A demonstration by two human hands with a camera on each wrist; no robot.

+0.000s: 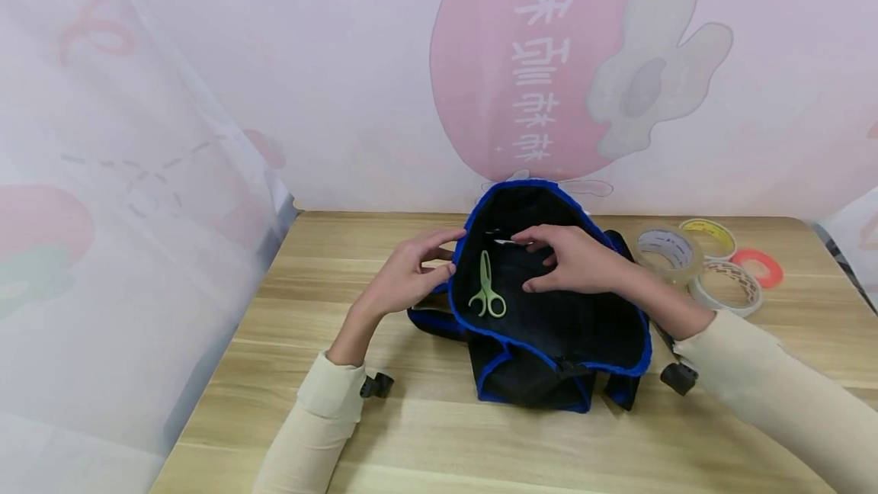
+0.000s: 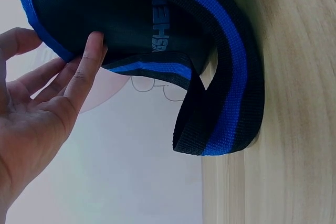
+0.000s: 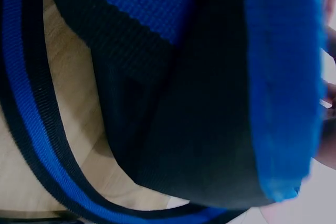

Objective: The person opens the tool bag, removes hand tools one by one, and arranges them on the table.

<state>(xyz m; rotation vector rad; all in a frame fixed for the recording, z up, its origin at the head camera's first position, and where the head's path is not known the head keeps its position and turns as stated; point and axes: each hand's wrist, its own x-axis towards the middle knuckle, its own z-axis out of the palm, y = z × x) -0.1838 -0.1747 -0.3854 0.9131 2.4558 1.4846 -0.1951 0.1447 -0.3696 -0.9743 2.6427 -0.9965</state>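
A black tool bag with blue trim (image 1: 549,395) stands on the table, its mouth facing up. Small light-green scissors (image 1: 485,290) lie inside near its left side. My left hand (image 1: 410,269) touches the bag's left rim, fingers fairly straight; the left wrist view shows one finger against the outer cloth (image 2: 126,19). Over the bag's mouth, my right hand (image 1: 576,259) holds its thumb and fingers apart. A small whitish thing (image 1: 504,242) shows by the right fingertips; its kind is unclear. In the right wrist view, the bag's side (image 3: 199,129) hides most of that hand.
Several tape rolls lie right of the bag: a wide clear roll (image 1: 668,252), a yellow-cored roll (image 1: 713,237), a red roll (image 1: 770,269) and a whitish roll (image 1: 727,288). A black-and-blue strap (image 2: 236,77) loops beside the bag. Behind the wooden table (image 1: 329,250) hangs a pink printed cloth (image 1: 370,82).
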